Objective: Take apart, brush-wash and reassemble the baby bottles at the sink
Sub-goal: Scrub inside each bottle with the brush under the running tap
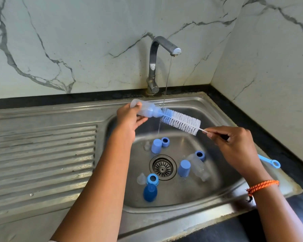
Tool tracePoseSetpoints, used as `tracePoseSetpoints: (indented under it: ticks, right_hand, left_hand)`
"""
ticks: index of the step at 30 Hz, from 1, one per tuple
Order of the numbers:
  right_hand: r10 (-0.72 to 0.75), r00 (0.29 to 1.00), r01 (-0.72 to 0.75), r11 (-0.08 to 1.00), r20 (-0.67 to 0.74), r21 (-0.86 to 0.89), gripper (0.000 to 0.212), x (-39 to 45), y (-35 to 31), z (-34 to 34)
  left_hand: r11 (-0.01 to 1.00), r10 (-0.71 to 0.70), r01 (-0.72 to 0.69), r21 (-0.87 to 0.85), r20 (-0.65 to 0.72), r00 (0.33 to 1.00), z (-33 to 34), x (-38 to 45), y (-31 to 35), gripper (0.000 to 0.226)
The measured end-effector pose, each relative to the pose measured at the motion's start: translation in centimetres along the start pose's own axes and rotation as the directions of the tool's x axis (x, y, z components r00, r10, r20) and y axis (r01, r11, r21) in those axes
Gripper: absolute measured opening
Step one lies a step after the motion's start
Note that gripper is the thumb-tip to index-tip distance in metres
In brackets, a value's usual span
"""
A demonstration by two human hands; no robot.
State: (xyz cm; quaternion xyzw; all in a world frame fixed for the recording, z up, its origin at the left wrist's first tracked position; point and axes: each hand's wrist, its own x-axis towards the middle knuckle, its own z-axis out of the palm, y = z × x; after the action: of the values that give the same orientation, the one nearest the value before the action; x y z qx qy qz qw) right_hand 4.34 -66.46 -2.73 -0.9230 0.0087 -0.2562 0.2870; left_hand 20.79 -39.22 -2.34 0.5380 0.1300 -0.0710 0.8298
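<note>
The sink [191,212] filled the lower middle of the frame, and its basin held the taken-apart pieces: three blue caps [156,145], three blue rings [152,179] and at least one clear teat [141,179] lay scattered around the drain [162,167]. So the taking-apart looked done, and the washing was underway, with reassembly not yet begun. A second clear bottle [198,167] lay on its side at the right of the drain, probably unwashed. Water ran from the tap [157,63] at upper centre. At centre frame, above the basin, the left hand [129,117] gripped a bottle [145,110] held nearly level, mouth toward the stream. The right hand [234,144] pinched the thin stem of the brush [181,121], whose blue tip sat inside the bottle's neck, most bristles outside. A smaller blue brush [269,161] lay on the dark worktop [243,119] at right, half hidden by the right wrist. The clear teats were hard to count against the steel.
</note>
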Motion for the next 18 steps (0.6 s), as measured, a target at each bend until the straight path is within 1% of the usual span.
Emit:
tracePoseSetpoints:
  ticks: [2,4,8,14,16,18]
  right_hand:
    - [-0.012,1.0,0.012,1.0,0.017,-0.009,0.019,0.0,-0.1,-0.1]
    - [-0.007,1.0,0.007,1.0,0.02,0.007,0.019,-0.1,-0.2,-0.3]
    - [0.002,1.0,-0.002,1.0,0.021,0.019,0.018,-0.2,-0.1,-0.6]
    - [0.009,0.999,-0.01,1.0,0.046,0.02,0.019,-0.2,-0.1,-0.7]
    - [0.01,0.999,-0.011,1.0,0.05,0.016,0.019,-0.2,0.1,-0.8]
    - [0.028,0.999,-0.029,0.999,0.034,0.02,0.019,-0.2,0.4,-1.0]
  left_hand:
    - [1.0,0.019,-0.019,0.001,-0.068,0.998,0.1,0.1,0.1,0.032]
    - [0.999,0.037,-0.037,0.004,-0.106,0.994,0.4,-0.1,0.1,0.032]
    - [0.998,0.062,-0.062,0.004,-0.131,0.989,0.4,-0.3,0.3,0.02]
    - [0.999,0.033,-0.035,-0.005,-0.175,0.984,-0.2,0.1,0.5,0.025]
    - [0.999,0.046,-0.049,-0.012,-0.194,0.98,-0.4,0.3,0.6,0.028]
    - [0.997,0.071,-0.077,-0.019,-0.226,0.971,-0.6,0.5,0.7,0.026]
